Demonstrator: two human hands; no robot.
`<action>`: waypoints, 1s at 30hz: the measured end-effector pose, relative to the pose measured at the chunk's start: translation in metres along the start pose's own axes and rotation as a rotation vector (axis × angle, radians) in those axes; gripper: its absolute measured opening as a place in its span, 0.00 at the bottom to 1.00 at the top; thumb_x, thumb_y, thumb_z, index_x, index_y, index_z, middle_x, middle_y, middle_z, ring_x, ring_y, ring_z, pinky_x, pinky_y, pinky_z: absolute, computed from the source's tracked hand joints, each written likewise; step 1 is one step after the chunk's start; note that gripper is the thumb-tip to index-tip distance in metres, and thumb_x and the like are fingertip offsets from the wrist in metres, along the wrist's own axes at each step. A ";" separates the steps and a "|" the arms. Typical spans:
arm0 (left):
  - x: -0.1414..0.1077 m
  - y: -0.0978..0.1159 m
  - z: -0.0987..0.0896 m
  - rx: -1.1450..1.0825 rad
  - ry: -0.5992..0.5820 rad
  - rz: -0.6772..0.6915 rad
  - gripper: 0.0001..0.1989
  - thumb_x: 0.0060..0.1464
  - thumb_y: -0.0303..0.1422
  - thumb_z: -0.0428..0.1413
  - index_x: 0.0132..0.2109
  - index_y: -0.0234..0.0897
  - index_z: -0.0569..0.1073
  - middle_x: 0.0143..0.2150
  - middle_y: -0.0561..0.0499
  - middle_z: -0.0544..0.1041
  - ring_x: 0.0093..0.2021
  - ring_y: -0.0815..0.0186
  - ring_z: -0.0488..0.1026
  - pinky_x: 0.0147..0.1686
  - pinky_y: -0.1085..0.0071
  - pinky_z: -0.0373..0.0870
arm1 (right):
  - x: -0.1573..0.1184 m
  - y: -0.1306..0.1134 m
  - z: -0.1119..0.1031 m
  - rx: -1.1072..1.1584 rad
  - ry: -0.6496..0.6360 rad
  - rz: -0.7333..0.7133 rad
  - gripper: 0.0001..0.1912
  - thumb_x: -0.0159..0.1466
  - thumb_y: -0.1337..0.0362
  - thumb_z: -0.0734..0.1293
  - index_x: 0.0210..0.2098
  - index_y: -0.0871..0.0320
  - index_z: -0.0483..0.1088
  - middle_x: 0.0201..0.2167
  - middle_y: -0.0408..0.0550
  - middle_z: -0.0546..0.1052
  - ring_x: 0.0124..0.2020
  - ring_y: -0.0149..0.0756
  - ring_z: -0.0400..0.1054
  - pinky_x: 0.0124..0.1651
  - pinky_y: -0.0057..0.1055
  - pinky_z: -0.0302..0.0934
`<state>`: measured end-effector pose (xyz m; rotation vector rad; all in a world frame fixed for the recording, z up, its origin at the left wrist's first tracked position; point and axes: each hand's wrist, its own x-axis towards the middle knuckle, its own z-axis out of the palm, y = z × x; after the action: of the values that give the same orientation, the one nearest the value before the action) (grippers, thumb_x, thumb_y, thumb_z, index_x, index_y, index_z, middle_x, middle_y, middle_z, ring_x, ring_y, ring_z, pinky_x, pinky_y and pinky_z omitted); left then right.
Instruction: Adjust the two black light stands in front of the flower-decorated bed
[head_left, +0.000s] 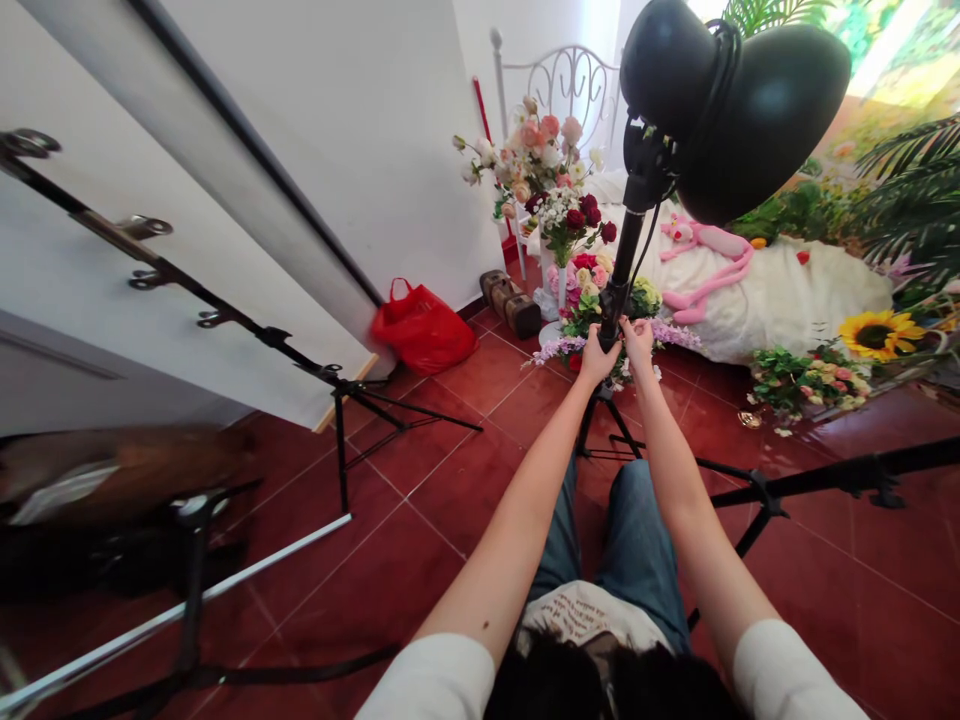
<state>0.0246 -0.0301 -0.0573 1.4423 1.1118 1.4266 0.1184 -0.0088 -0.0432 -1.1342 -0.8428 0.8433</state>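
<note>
A black light stand (628,245) rises in front of me, with a large black lamp head (757,120) on top and a cable hanging down its pole. My left hand (598,357) is closed around the stand's pole at a dark collar. Right beside it, my right hand (637,342) pinches at the same collar, on the right side of the pole; the small part between its fingers is mostly hidden. Below the hands, the stand's legs (592,425) spread on the floor between my knees. Artificial flowers (581,285) stand just behind the pole.
A red plastic bag (424,325) and a brown case (510,303) sit by the wall. Other stands (341,385) have legs spread at left, and a black pole (840,472) crosses at right. A pink plush toy (709,245) lies on the white-draped bed (810,290).
</note>
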 end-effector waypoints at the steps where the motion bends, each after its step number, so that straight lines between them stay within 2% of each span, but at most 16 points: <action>1: 0.000 0.001 0.000 -0.004 -0.002 -0.002 0.17 0.49 0.24 0.60 0.41 0.40 0.61 0.36 0.52 0.73 0.41 0.64 0.74 0.50 0.64 0.71 | -0.002 -0.004 -0.003 -0.051 -0.001 0.018 0.26 0.54 0.47 0.75 0.31 0.52 0.55 0.21 0.33 0.63 0.24 0.27 0.63 0.28 0.26 0.59; 3: -0.001 0.001 0.001 -0.005 0.000 -0.009 0.17 0.49 0.25 0.60 0.41 0.40 0.61 0.36 0.53 0.72 0.40 0.65 0.74 0.49 0.64 0.71 | -0.010 -0.011 -0.014 -0.104 -0.006 0.057 0.25 0.54 0.46 0.75 0.32 0.52 0.58 0.20 0.34 0.66 0.22 0.27 0.62 0.27 0.27 0.59; 6: -0.002 0.000 0.002 0.023 0.013 -0.019 0.16 0.50 0.27 0.60 0.42 0.40 0.62 0.35 0.53 0.72 0.40 0.64 0.74 0.49 0.64 0.72 | -0.039 -0.016 -0.049 -0.129 -0.153 0.109 0.26 0.54 0.43 0.74 0.37 0.53 0.64 0.25 0.38 0.75 0.21 0.27 0.65 0.28 0.28 0.62; 8: -0.004 0.001 0.001 0.062 0.015 -0.024 0.15 0.52 0.28 0.60 0.44 0.40 0.63 0.35 0.53 0.73 0.41 0.63 0.75 0.51 0.64 0.71 | -0.066 -0.018 -0.085 -0.134 -0.232 0.158 0.29 0.51 0.40 0.74 0.38 0.53 0.67 0.31 0.40 0.79 0.25 0.29 0.71 0.32 0.29 0.67; 11: -0.007 0.007 0.000 0.154 0.009 -0.078 0.15 0.54 0.31 0.60 0.47 0.40 0.65 0.38 0.49 0.75 0.44 0.58 0.77 0.52 0.60 0.72 | -0.111 -0.023 -0.150 -0.165 -0.259 0.255 0.31 0.49 0.39 0.75 0.40 0.55 0.69 0.33 0.43 0.81 0.28 0.33 0.77 0.36 0.32 0.71; 14: -0.018 0.017 0.003 0.203 0.063 -0.133 0.17 0.56 0.33 0.60 0.51 0.39 0.66 0.47 0.42 0.77 0.51 0.54 0.77 0.56 0.56 0.70 | -0.152 -0.030 -0.216 -0.182 -0.142 0.325 0.31 0.49 0.40 0.77 0.41 0.56 0.71 0.33 0.45 0.82 0.30 0.36 0.79 0.37 0.31 0.72; 16: -0.033 0.024 0.011 0.189 0.189 -0.147 0.20 0.56 0.28 0.57 0.55 0.36 0.65 0.55 0.37 0.74 0.60 0.53 0.72 0.62 0.56 0.66 | -0.174 -0.035 -0.255 -0.171 -0.022 0.310 0.31 0.48 0.42 0.78 0.42 0.57 0.72 0.34 0.47 0.82 0.31 0.36 0.79 0.37 0.30 0.72; 19: -0.064 0.028 0.034 0.149 0.403 -0.152 0.30 0.53 0.21 0.54 0.63 0.32 0.60 0.67 0.32 0.62 0.71 0.52 0.59 0.71 0.55 0.55 | -0.197 -0.040 -0.303 -0.094 0.175 0.282 0.31 0.47 0.44 0.79 0.41 0.57 0.74 0.33 0.48 0.83 0.31 0.36 0.80 0.37 0.28 0.73; 21: -0.088 0.027 0.055 0.108 0.423 -0.150 0.34 0.52 0.20 0.52 0.66 0.31 0.56 0.72 0.31 0.53 0.75 0.52 0.49 0.73 0.54 0.49 | -0.208 -0.045 -0.324 0.020 0.323 0.281 0.26 0.50 0.46 0.79 0.39 0.58 0.75 0.31 0.47 0.82 0.30 0.34 0.80 0.37 0.27 0.74; 23: -0.109 0.027 0.081 0.041 0.300 -0.149 0.33 0.54 0.21 0.50 0.67 0.32 0.56 0.73 0.32 0.52 0.76 0.54 0.49 0.74 0.54 0.48 | -0.216 -0.052 -0.335 0.174 0.464 0.305 0.18 0.57 0.49 0.75 0.37 0.57 0.75 0.28 0.45 0.82 0.27 0.31 0.78 0.36 0.26 0.75; 25: -0.127 0.031 0.110 -0.062 0.075 -0.134 0.28 0.58 0.23 0.48 0.65 0.34 0.59 0.70 0.34 0.60 0.72 0.56 0.58 0.72 0.55 0.54 | -0.221 -0.061 -0.339 0.340 0.569 0.336 0.14 0.65 0.52 0.68 0.36 0.56 0.75 0.26 0.43 0.81 0.24 0.28 0.77 0.36 0.26 0.75; 28: -0.150 0.049 0.160 -0.245 -0.308 -0.048 0.19 0.63 0.30 0.48 0.60 0.35 0.64 0.60 0.36 0.73 0.61 0.60 0.73 0.65 0.57 0.65 | -0.225 -0.079 -0.342 0.571 0.604 0.319 0.17 0.71 0.54 0.59 0.36 0.56 0.75 0.25 0.42 0.80 0.24 0.26 0.76 0.37 0.27 0.75; 30: -0.165 0.066 0.196 -0.356 -0.534 0.022 0.17 0.64 0.35 0.49 0.57 0.36 0.66 0.54 0.39 0.78 0.55 0.62 0.76 0.62 0.58 0.68 | -0.226 -0.090 -0.345 0.709 0.563 0.275 0.18 0.72 0.54 0.58 0.38 0.56 0.75 0.27 0.42 0.80 0.25 0.25 0.75 0.38 0.26 0.75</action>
<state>0.2272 -0.1998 -0.0494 1.4519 0.4817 1.0869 0.3385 -0.3686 -0.0568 -0.7827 0.0959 0.8818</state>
